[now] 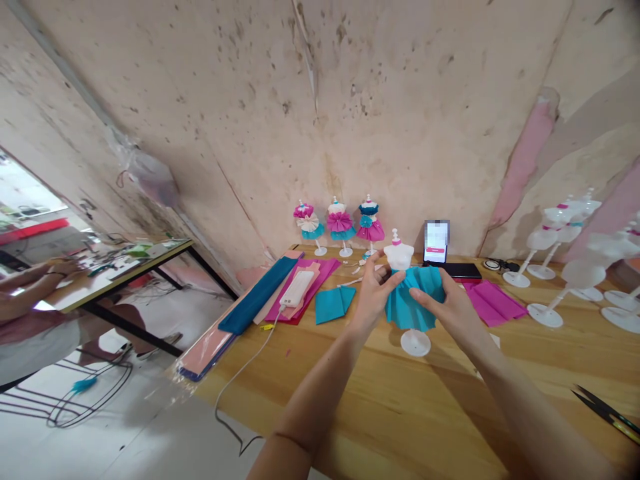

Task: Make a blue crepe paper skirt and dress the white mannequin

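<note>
A small white mannequin (399, 256) stands upright on its round base, a pink band at its neck. Around its waist hangs a pleated teal paper skirt (411, 301). My left hand (376, 288) pinches the skirt's upper left edge at the waist. On the other side, my right hand (440, 299) grips the skirt's right part, thumb in front and fingers behind. A folded teal paper piece (334, 305) lies on the table to the left of my hands. To the right lies a magenta paper piece (493, 302).
Three dressed mannequins (341, 223) stand by the wall. Several bare mannequins (550, 233) are at the right. A phone (436, 241) leans upright at the back. Scissors (607, 412) lie front right. Paper sheets (260, 293) and a power strip (299, 289) lie left. Another person (30, 287) sits far left.
</note>
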Demonstrator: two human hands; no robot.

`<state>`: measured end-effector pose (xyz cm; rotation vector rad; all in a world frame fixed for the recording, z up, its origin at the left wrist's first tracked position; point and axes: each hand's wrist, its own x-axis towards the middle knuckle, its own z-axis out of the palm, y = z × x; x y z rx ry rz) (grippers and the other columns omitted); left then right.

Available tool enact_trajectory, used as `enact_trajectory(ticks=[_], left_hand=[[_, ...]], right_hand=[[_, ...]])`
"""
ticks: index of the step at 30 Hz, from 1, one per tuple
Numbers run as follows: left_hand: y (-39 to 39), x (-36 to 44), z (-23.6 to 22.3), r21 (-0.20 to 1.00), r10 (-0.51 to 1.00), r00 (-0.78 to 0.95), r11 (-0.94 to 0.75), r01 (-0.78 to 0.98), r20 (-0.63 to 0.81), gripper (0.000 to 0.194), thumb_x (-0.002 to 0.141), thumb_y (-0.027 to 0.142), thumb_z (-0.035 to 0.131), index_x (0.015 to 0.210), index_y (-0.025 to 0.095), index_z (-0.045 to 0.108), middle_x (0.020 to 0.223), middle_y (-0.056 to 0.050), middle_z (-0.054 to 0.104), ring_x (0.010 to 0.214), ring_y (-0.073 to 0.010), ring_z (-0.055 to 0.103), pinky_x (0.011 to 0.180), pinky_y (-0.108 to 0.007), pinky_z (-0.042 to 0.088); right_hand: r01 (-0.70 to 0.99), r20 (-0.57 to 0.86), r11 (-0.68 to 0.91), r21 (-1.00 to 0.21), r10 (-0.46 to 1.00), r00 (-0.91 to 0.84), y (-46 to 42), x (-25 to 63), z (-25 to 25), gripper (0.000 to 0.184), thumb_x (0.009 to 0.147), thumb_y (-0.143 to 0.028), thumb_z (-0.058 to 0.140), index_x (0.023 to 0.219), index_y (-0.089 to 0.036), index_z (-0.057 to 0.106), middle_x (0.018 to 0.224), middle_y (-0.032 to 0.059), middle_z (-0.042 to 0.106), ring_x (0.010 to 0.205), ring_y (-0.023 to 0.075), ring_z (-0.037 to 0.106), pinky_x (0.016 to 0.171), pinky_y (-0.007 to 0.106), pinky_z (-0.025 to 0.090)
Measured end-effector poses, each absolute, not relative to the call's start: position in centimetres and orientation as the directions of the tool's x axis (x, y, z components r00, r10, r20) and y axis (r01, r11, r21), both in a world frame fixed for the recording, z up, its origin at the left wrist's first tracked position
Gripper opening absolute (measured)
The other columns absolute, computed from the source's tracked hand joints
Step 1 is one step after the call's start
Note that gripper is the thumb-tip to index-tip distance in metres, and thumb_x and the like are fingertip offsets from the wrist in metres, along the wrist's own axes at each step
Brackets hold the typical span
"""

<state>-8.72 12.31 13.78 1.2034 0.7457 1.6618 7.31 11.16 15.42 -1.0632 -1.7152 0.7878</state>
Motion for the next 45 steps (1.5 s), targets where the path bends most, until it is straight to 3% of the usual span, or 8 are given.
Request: enact_trajectory(ticks=[5,10,19,23,27,31,42,45], left_hand=[[12.5,-8.6,13.5,0.857,0.922,-0.019,-0.368,-0.361,0.388,0.077,0.077,0.038,0.073,0.140,0.025,0.031,0.113,-0.009,0.067,0.106,-0.0217,0.064,0.095,-0.038,0.046],[12.3,-8.0,13.3,0.835,0.917,-0.003,-0.364,-0.413,0.398,0.069,0.080,0.040,0.070,0.136,0.023,0.034,0.114,-0.011,0.067,0.111,-0.0230,0.063,0.098,-0.039,0.045],[12.5,-8.2,12.8,0.819,0.933,0.040,-0.293,-0.494,0.358,0.067,0.078,0.048,0.069,0.135,0.027,0.038,0.122,-0.010,0.064,0.120,-0.0238,0.057,0.099,-0.040,0.045],[12.4,-8.3,12.0,0.835,0.947,0.060,-0.247,-0.492,0.315,0.067,0.076,0.051,0.070,0.132,0.026,0.044,0.124,-0.010,0.063,0.119,-0.0241,0.058,0.098,-0.040,0.046],[12.2,-8.5,11.7,0.823,0.951,0.085,-0.208,-0.529,0.296,0.066,0.077,0.049,0.070,0.134,0.026,0.045,0.119,-0.008,0.064,0.115,-0.0237,0.060,0.099,-0.040,0.047],[12.1,-8.4,12.1,0.834,0.944,0.084,-0.237,-0.498,0.318,0.073,0.075,0.045,0.073,0.138,0.026,0.040,0.116,-0.009,0.066,0.108,-0.0236,0.064,0.094,-0.038,0.049],[12.4,-7.5,12.5,0.874,0.930,0.048,-0.323,-0.362,0.364,0.075,0.077,0.040,0.073,0.140,0.026,0.034,0.118,-0.009,0.065,0.110,-0.0230,0.063,0.099,-0.039,0.045],[12.5,-7.5,12.4,0.870,0.926,0.043,-0.335,-0.361,0.374,0.071,0.079,0.039,0.072,0.139,0.026,0.035,0.117,-0.009,0.066,0.109,-0.0224,0.063,0.099,-0.040,0.045]], right_hand=[[0.343,0.411,0.430,-0.835,0.902,-0.132,10.6,7.0,15.4,0.034,0.085,-0.053,0.059,0.097,-0.021,0.057,0.083,0.0023,0.064,0.073,0.0179,0.057,0.062,0.030,0.042],[0.395,0.540,0.543,-0.741,0.832,-0.130,10.2,6.5,14.4,0.024,0.092,-0.042,0.052,0.104,-0.023,0.061,0.098,0.0048,0.067,0.090,0.0217,0.060,0.076,0.034,0.043],[0.647,0.784,0.709,-0.280,0.558,-0.272,9.8,6.5,14.1,0.019,0.092,-0.033,0.054,0.098,-0.023,0.069,0.087,0.0059,0.066,0.085,0.0222,0.055,0.078,0.038,0.034],[0.632,0.827,0.753,-0.183,0.465,-0.316,8.9,6.4,14.0,0.019,0.090,-0.026,0.056,0.105,-0.025,0.069,0.091,0.0049,0.067,0.087,0.0204,0.056,0.083,0.039,0.034],[0.589,0.811,0.769,-0.246,0.497,-0.310,7.9,5.9,14.4,0.017,0.091,-0.027,0.056,0.102,-0.025,0.069,0.087,0.0040,0.066,0.084,0.0196,0.057,0.081,0.038,0.035],[0.547,0.764,0.713,-0.438,0.616,-0.191,8.1,5.9,14.8,0.021,0.087,-0.040,0.062,0.098,-0.023,0.065,0.092,0.0059,0.066,0.089,0.0224,0.058,0.079,0.037,0.039],[0.367,0.433,0.454,-0.812,0.890,-0.144,10.6,7.8,15.5,0.030,0.090,-0.049,0.050,0.092,-0.022,0.062,0.083,0.0033,0.068,0.070,0.0189,0.059,0.060,0.030,0.040],[0.297,0.398,0.431,-0.852,0.902,-0.169,10.8,7.7,15.5,0.032,0.089,-0.050,0.050,0.091,-0.021,0.061,0.085,0.0036,0.068,0.072,0.0181,0.058,0.060,0.029,0.040]])
